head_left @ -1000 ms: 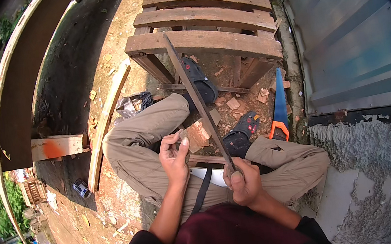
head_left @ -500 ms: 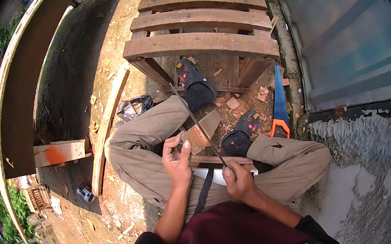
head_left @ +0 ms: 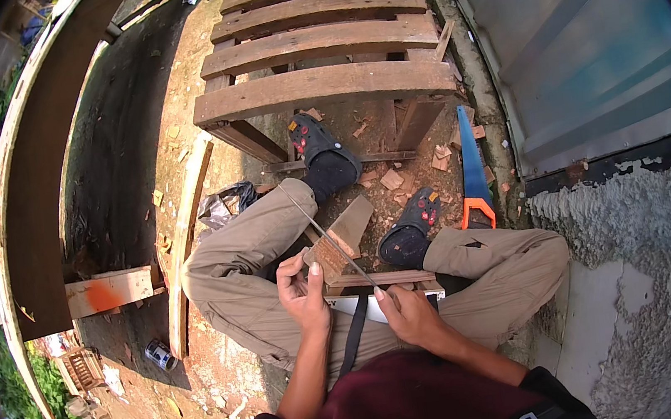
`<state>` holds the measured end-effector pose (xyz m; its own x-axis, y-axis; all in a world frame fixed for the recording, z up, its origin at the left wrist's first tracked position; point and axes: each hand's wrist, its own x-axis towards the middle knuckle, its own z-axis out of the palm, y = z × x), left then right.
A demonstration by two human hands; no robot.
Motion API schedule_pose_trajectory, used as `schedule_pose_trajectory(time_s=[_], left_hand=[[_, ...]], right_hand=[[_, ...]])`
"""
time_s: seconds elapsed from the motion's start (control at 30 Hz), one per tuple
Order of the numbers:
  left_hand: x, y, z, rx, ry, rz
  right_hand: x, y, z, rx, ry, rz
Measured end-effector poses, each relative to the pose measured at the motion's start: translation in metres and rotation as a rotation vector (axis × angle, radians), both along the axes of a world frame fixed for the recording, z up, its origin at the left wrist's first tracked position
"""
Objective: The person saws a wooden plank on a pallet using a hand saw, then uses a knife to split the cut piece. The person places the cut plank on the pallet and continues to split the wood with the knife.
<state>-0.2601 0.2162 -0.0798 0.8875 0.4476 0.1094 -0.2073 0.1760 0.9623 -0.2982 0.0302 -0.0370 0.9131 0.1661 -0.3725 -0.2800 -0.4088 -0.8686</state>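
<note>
My left hand (head_left: 304, 293) is closed round the near end of a short wooden block (head_left: 351, 222) above my lap, thumb up. The block has a worn brown face and a paler grey part farther out. In my right hand (head_left: 409, 313) is one end of a long thin metal rod (head_left: 316, 225), which looks like a slim file. Its shaft slants up and left across the block toward my left knee; whether it touches the wood is hard to tell. Under my hands lie a reddish wood strip (head_left: 386, 278) and a white piece (head_left: 375, 307) with a dark strap (head_left: 354, 337).
A slatted wooden bench (head_left: 321, 90) stands ahead of my feet. To the right, a blue handsaw with an orange handle (head_left: 478, 211) lies beside a metal sheet wall (head_left: 584, 53). Wood chips (head_left: 391, 179), a long plank (head_left: 189, 244) and a can (head_left: 161, 355) are on the ground.
The rod has shifted left across the block and lies at a flatter slant. My right hand has moved slightly with it, while my left hand keeps its hold on the block. The view has shifted slightly.
</note>
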Motion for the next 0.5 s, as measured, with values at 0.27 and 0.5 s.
schedule_pose_trajectory(time_s=[0.27,0.5], left_hand=[[0.002,0.004,0.002,0.031,0.062,-0.039],[0.004,0.0,0.008,0.021,0.109,0.02]], right_hand=[[0.002,-0.002,0.049,0.264,-0.168,-0.06],[-0.008,-0.002,0.002,-0.176,0.013,0.084]])
